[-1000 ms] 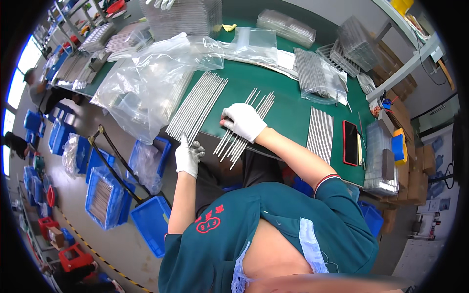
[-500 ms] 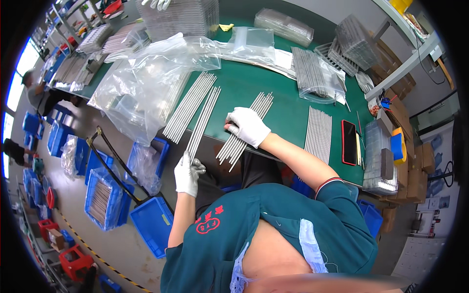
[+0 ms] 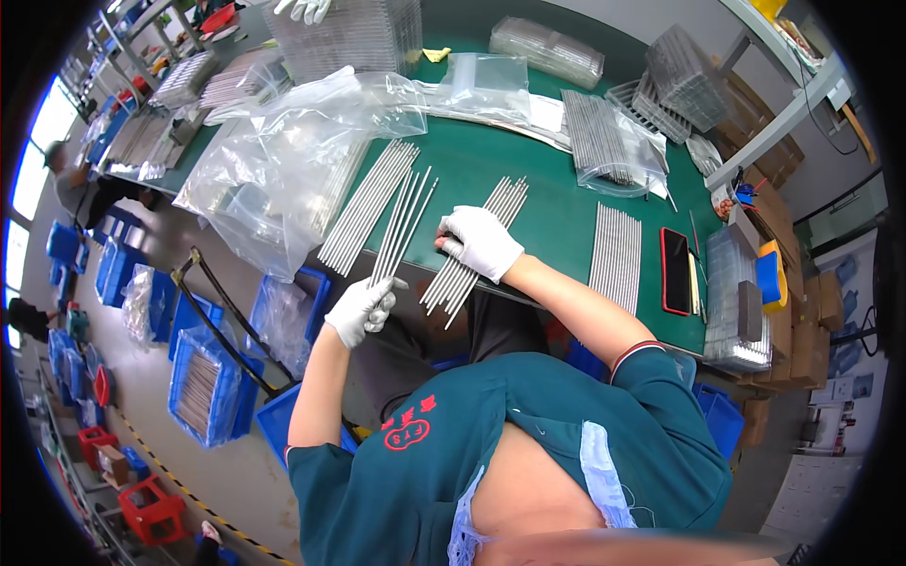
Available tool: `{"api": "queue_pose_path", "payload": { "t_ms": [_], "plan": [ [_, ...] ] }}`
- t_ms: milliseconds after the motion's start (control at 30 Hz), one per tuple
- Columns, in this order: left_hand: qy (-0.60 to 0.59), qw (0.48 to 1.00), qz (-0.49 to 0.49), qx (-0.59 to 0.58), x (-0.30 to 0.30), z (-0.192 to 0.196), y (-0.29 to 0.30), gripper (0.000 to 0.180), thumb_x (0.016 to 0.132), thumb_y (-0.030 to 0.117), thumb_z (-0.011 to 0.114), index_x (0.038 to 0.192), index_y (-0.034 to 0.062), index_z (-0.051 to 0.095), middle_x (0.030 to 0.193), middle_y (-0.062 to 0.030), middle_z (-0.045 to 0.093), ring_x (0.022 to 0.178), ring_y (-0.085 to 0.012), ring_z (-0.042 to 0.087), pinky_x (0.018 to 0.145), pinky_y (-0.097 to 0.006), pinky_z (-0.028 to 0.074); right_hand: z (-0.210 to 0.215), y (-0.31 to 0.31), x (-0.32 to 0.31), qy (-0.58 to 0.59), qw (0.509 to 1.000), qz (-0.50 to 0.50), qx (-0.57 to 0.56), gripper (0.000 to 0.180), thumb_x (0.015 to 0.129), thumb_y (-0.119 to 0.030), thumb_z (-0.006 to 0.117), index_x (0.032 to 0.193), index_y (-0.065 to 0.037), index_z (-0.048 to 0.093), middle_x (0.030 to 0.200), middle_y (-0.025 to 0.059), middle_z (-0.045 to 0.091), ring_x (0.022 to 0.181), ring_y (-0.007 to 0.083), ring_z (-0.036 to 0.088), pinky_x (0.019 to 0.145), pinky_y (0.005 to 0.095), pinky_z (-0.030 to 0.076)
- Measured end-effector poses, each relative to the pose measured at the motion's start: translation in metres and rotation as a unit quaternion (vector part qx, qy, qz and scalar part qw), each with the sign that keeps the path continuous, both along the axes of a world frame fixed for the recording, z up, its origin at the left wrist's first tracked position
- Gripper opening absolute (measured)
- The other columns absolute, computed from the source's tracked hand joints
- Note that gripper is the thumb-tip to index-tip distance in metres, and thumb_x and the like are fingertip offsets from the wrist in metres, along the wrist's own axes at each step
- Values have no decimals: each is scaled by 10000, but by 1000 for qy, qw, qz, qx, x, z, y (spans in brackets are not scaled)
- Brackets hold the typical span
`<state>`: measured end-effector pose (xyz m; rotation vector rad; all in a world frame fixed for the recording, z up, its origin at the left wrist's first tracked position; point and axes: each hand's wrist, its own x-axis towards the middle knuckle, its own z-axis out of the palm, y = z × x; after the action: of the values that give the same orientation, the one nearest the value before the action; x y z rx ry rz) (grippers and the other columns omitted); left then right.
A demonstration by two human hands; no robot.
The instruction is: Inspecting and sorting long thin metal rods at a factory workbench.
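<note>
Both my hands wear white gloves. My left hand [image 3: 359, 313] is closed around the near ends of a few thin grey metal rods [image 3: 406, 224], which fan out slightly toward the far side over the green table. Directly left of them lies a flat row of similar rods [image 3: 363, 209]. My right hand [image 3: 483, 245] curls over the middle of another bundle of rods [image 3: 507, 198], its fingertips partly hidden; the bundle's near ends stick out past the table's front edge. Farther right, one more row of rods [image 3: 615, 257] lies side by side.
Clear plastic bags [image 3: 255, 179] cover the table's left part. Bagged rods [image 3: 599, 137] lie at the back right. A red-edged phone [image 3: 675, 272] and a stack of clear trays [image 3: 731, 311] are at the right. Blue bins [image 3: 203, 387] stand on the floor at left.
My left hand has moved slightly left and away from me, and its rods have spread apart at their far ends. My right hand has stayed nearly still on its bundle.
</note>
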<state>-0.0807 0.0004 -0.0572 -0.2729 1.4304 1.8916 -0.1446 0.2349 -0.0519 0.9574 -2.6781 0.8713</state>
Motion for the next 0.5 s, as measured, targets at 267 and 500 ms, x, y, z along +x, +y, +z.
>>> {"api": "queue_pose_path", "payload": {
  "t_ms": [267, 500],
  "plan": [
    [178, 959, 65, -209, 35, 11, 12, 250, 888, 258, 468, 915, 52, 606, 538, 9, 494, 378, -33, 318, 376, -182, 248, 6, 1, -1, -7, 1000, 7, -2, 177, 732, -221, 596, 727, -46, 611, 657, 144, 560, 688, 302, 549, 645, 396, 432],
    [173, 973, 72, -132, 44, 31, 10, 362, 899, 324, 442, 883, 6, 614, 488, -4, 486, 367, -33, 317, 376, -182, 244, 24, 14, -13, -278, 919, -69, -271, 211, 852, -221, 480, 923, -29, 529, 735, 60, 567, 598, 128, 531, 586, 254, 436]
  ]
}}
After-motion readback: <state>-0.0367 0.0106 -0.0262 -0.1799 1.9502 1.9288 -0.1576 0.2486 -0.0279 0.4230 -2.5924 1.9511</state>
